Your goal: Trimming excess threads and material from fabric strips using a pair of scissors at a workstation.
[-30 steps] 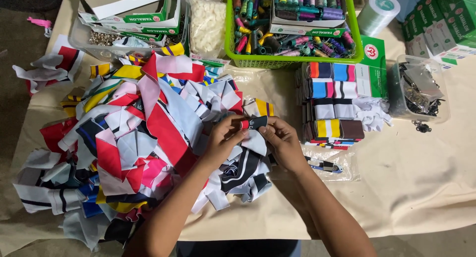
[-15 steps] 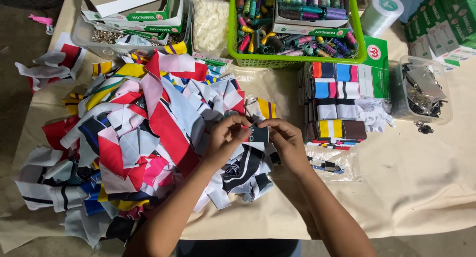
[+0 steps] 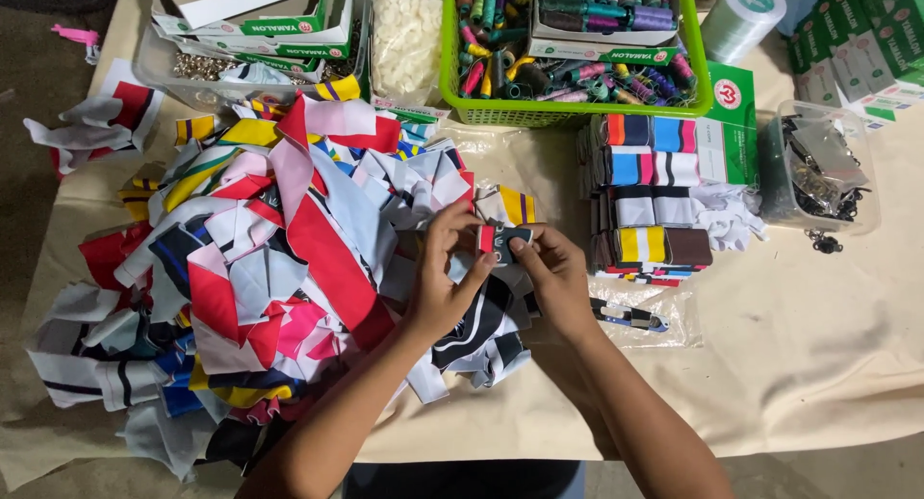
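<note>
Hands meet over the middle of a desk (image 3: 818,364) covered in cream cloth. My left hand (image 3: 445,285) and right hand (image 3: 551,268) both pinch one small folded strip (image 3: 502,239), dark with a red end, fingertips closed on it from either side, just above the near edge of a big scrap pile (image 3: 260,268).

That pile fills the left half of the desk: loose fabric pieces in red, white, pale blue, pink, yellow and black, tangled and unsorted. A few stray pieces (image 3: 106,124) lie apart at the far left.

To the right of my hands stands a neat stack (image 3: 645,196) of folded strips, laid in tidy rows with blue, red, white, yellow and brown faces showing. Just beside my right hand, small snips (image 3: 628,315) rest on a clear plastic bag.

Beyond, a green basket (image 3: 577,109) holds thread spools and a box. Open cardboard boxes (image 3: 255,18) sit at the far left, a bag of white buttons (image 3: 406,37) between them and the basket, and a clear tub (image 3: 818,172) of dark metal bits at the right.

By the look of it, some strips are folded and stacked, but the loose pile is far larger, so most of the work seems left.
</note>
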